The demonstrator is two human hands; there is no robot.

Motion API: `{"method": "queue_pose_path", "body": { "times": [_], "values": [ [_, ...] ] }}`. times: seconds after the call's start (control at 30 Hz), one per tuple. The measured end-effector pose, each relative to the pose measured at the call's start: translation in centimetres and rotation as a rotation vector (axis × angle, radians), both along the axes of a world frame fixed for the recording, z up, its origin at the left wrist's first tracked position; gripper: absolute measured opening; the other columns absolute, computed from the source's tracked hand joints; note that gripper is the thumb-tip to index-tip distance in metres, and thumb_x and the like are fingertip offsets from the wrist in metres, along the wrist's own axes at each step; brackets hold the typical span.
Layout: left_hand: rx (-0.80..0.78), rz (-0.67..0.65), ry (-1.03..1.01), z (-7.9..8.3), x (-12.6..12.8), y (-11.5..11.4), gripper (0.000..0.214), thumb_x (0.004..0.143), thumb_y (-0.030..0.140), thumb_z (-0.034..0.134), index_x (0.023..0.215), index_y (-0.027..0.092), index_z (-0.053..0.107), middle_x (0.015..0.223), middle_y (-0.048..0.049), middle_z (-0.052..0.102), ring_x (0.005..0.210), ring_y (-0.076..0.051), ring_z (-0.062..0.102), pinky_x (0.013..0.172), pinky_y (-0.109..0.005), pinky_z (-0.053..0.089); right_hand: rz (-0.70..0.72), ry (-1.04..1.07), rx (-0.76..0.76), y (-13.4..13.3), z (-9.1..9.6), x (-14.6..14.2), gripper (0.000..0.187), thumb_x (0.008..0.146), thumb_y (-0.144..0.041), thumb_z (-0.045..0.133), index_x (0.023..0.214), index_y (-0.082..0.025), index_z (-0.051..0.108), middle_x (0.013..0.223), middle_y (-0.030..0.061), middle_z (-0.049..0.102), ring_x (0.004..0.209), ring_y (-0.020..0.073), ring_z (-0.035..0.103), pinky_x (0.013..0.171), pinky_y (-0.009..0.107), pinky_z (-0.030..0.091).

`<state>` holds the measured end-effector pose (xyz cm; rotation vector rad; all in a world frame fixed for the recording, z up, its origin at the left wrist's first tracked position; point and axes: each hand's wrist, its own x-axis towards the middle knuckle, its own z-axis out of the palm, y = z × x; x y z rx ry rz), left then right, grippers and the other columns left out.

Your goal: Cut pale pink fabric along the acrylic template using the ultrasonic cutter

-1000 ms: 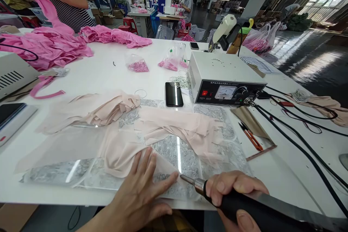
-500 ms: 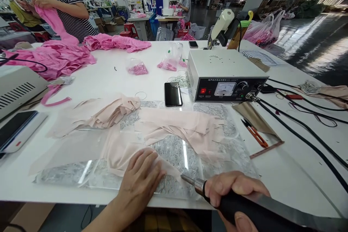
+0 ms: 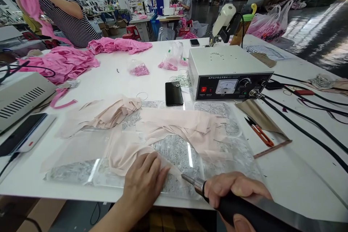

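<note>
My right hand [image 3: 235, 185] is wrapped around the black body of a handheld ultrasonic welder [image 3: 244, 210]. Its narrow metal tip points left and meets the end of a pale pink fabric piece [image 3: 125, 152]. On that same fabric my left hand [image 3: 144, 177] presses down with bent fingers, just left of the tip; its fingertips are partly hidden. Under the cloth lies a clear-covered, grey marbled sheet [image 3: 174, 148]. Farther back on it are a stack of pale pink fabric strips [image 3: 176, 119] and a bunched pile of pale pink pieces [image 3: 119, 110].
A welder control box [image 3: 231, 65] stands at the back right, black cables [image 3: 299, 125] running from it. Orange thread snips [image 3: 259, 134] lie nearby. A black phone [image 3: 174, 93] sits mid-table. At the back left, a person in a striped top [image 3: 72, 14] holds bright pink fabric [image 3: 28, 0].
The view has shifted slightly. My left fingers are more bent, and the thumb stands out to the right. The welder tip stays at the fabric's end. The person at back left has lifted the pink fabric leftward.
</note>
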<state>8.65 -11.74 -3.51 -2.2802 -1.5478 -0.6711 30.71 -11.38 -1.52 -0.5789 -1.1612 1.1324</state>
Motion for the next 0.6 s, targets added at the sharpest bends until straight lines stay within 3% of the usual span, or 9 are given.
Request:
{"method": "queue_pose_path", "body": {
  "times": [0.13, 0.27, 0.43, 0.6],
  "values": [
    [-0.003, 0.072, 0.051, 0.2, 1.1, 0.3, 0.034, 0.104, 0.036, 0.049, 0.075, 0.019, 0.053, 0.075, -0.0050, 0.060, 0.073, -0.022, 0.059, 0.065, -0.033, 0.047, -0.024, 0.007, 0.030, 0.1, 0.1, -0.3, 0.012, 0.094, -0.025, 0.056, 0.106, -0.028, 0.057, 0.081, 0.0011, 0.065, 0.067, 0.0174, 0.064, 0.065, 0.038, 0.062],
    [-0.008, 0.084, 0.032, 0.3, 1.2, 0.2, 0.038, 0.103, 0.047, 0.049, 0.076, 0.020, 0.051, 0.075, -0.0040, 0.058, 0.072, -0.022, 0.057, 0.064, -0.032, 0.045, -0.047, 0.004, 0.026, 0.1, 0.2, -0.4, 0.012, 0.094, -0.025, 0.057, 0.105, -0.027, 0.058, 0.078, 0.0009, 0.065, 0.066, 0.0174, 0.064, 0.064, 0.037, 0.062],
    [-0.020, 0.083, -0.024, 0.0, 1.0, -0.2, 0.036, 0.107, 0.046, 0.044, 0.089, 0.017, 0.054, 0.087, -0.0069, 0.063, 0.080, -0.022, 0.058, 0.070, -0.033, 0.045, 0.009, 0.033, 0.024, 0.1, 0.0, 0.0, 0.014, 0.093, -0.025, 0.059, 0.107, -0.028, 0.062, 0.081, 0.0016, 0.069, 0.063, 0.0168, 0.065, 0.060, 0.036, 0.063],
    [-0.059, 0.048, -0.081, -0.3, 0.8, -0.3, 0.023, 0.104, 0.037, 0.054, 0.090, 0.019, 0.057, 0.093, -0.0063, 0.064, 0.085, -0.023, 0.058, 0.072, -0.033, 0.045, 0.054, 0.044, -0.025, 0.5, -0.5, 1.0, 0.013, 0.091, -0.025, 0.062, 0.103, -0.029, 0.065, 0.078, 0.0028, 0.071, 0.063, 0.0194, 0.068, 0.061, 0.038, 0.063]
  ]
}}
